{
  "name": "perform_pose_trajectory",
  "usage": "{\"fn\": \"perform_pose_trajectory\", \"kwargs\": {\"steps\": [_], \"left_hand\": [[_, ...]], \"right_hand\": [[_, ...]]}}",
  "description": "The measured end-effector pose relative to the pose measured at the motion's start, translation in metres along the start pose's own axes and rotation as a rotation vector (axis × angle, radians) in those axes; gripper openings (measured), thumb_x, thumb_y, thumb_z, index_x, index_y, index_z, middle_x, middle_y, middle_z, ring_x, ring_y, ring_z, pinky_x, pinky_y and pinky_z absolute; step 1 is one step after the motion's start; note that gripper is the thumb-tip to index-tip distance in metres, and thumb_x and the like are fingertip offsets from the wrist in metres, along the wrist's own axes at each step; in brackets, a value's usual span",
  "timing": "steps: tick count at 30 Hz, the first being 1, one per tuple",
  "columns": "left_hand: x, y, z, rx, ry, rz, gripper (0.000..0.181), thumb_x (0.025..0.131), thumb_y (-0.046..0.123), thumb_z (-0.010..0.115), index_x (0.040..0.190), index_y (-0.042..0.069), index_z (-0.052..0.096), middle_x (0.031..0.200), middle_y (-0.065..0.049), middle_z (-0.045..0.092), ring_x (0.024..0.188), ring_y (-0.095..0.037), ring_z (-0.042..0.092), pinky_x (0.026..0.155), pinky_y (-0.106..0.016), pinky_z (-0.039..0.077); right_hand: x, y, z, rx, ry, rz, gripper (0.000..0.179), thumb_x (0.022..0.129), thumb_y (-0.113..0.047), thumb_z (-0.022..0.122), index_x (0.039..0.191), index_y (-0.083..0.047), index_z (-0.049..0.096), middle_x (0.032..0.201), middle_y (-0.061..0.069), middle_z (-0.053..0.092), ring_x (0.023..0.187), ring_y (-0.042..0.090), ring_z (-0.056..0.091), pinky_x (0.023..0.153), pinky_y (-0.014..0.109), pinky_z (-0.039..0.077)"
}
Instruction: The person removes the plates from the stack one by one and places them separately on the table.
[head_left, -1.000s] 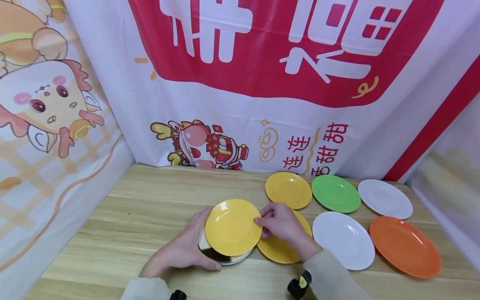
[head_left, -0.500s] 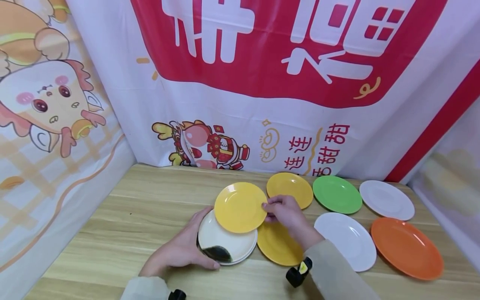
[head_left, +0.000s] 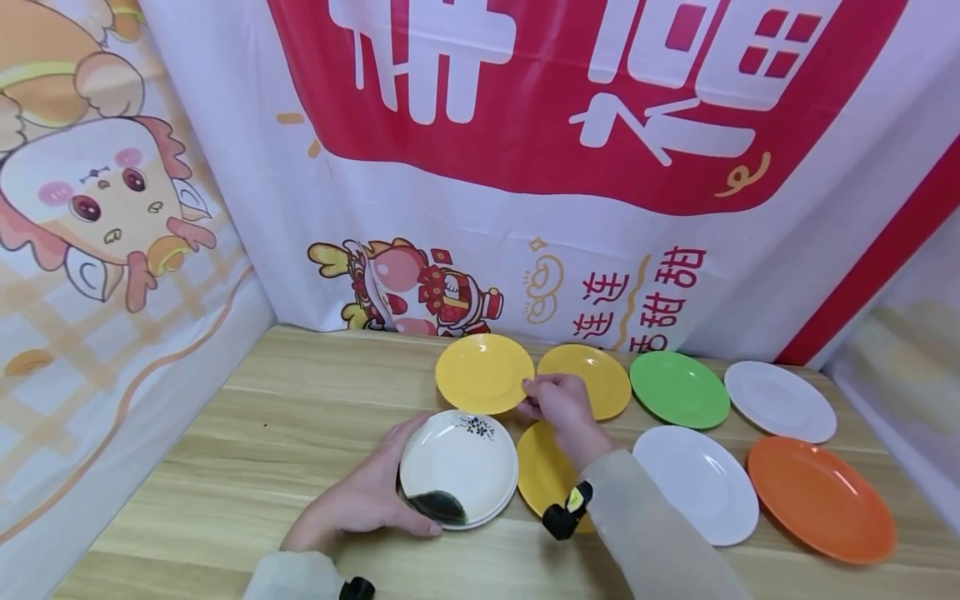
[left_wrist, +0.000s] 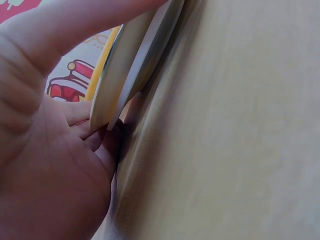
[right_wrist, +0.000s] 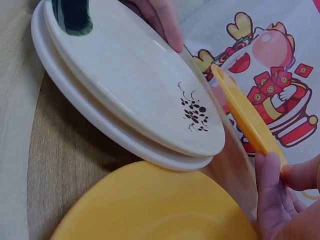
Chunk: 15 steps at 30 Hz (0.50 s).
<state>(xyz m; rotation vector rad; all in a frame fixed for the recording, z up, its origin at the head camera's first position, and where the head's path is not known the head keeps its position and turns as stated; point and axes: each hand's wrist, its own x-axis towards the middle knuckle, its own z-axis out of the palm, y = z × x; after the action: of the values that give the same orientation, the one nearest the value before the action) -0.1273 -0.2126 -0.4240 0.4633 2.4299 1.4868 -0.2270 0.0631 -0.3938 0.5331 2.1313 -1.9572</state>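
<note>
My right hand (head_left: 561, 410) pinches a small yellow plate (head_left: 483, 372) by its right rim. In the right wrist view that plate tilts, its edge (right_wrist: 245, 112) raised above the table, thumb on one side and fingers on the other. With thumb and fingers spread around the left rim, my left hand (head_left: 369, 502) holds a stack of two round plates. On top is a cream plate (head_left: 457, 460) with a dark green patch and a small black flower print. A plain white plate (right_wrist: 145, 148) shows beneath it. The left fingertips are partly hidden behind the stack.
Right of the stack lies a yellow plate (head_left: 538, 479), partly under my right forearm. Another yellow plate (head_left: 600, 379), a green plate (head_left: 678, 388) and a white plate (head_left: 780, 401) line the back. Nearer are a white plate (head_left: 697, 483) and an orange oval plate (head_left: 821, 500). A printed cloth (head_left: 420, 192) hangs behind.
My right hand has lifted the small yellow plate off the stack and carried it toward the back of the table, uncovering the cream plate. The left hand stays at the stack.
</note>
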Motion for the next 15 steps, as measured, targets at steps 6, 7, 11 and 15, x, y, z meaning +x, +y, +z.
{"fn": "perform_pose_trajectory", "kwargs": {"steps": [6,7,11,15], "left_hand": [[-0.001,0.0,0.001,0.022,0.011,0.002,0.139,0.056,0.027,0.107,0.168,0.012,0.027,0.169,-0.014,0.035,0.153,-0.039,0.038,0.126,-0.066,0.023],[-0.001,0.0,0.001,0.022,0.012,0.001,0.139,0.056,0.027,0.107,0.168,0.012,0.027,0.169,-0.014,0.035,0.153,-0.039,0.038,0.126,-0.066,0.023],[-0.001,-0.001,0.001,0.024,0.012,0.003,0.138,0.056,0.028,0.107,0.169,0.013,0.027,0.169,-0.014,0.035,0.153,-0.04,0.038,0.126,-0.067,0.023],[-0.001,-0.003,0.001,0.027,0.009,0.001,0.138,0.057,0.029,0.107,0.169,0.014,0.027,0.17,-0.013,0.035,0.153,-0.04,0.037,0.126,-0.069,0.023]], "right_hand": [[0.004,0.001,0.007,0.046,0.057,0.001,0.036,0.106,-0.008,0.065,0.138,0.008,0.061,0.119,0.019,0.067,0.088,0.016,0.071,0.077,0.023,0.064],[0.004,0.001,0.008,0.056,0.067,-0.005,0.036,0.105,-0.007,0.065,0.138,0.01,0.061,0.118,0.019,0.067,0.087,0.015,0.07,0.076,0.023,0.064],[0.006,0.002,0.011,0.078,0.095,-0.016,0.038,0.104,-0.003,0.065,0.138,0.012,0.06,0.115,0.02,0.067,0.081,0.014,0.07,0.072,0.022,0.064],[0.007,0.001,0.012,0.045,0.106,-0.003,0.036,0.104,-0.005,0.065,0.136,0.011,0.062,0.113,0.019,0.069,0.076,0.012,0.07,0.072,0.023,0.064]]}}
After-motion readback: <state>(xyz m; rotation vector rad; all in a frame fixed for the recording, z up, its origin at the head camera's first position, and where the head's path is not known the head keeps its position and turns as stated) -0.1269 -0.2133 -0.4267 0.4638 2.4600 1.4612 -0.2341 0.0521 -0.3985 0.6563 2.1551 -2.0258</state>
